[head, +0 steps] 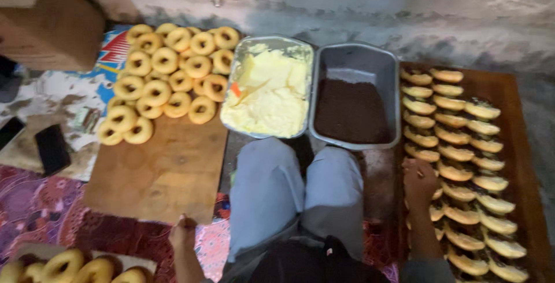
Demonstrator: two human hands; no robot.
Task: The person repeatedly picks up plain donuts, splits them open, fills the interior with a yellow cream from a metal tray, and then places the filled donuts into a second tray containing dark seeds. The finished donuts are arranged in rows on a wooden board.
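Doughnuts (173,72): roughly 22; 2 trays (355,63)

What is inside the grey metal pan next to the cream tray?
The grey metal pan holds a layer of dark brown crumbs over its near part; the far end is bare. The bottom beneath the crumbs is covered.

Dim, soft indoor light, overall motion blur, darker corners, mild glare on the cream.
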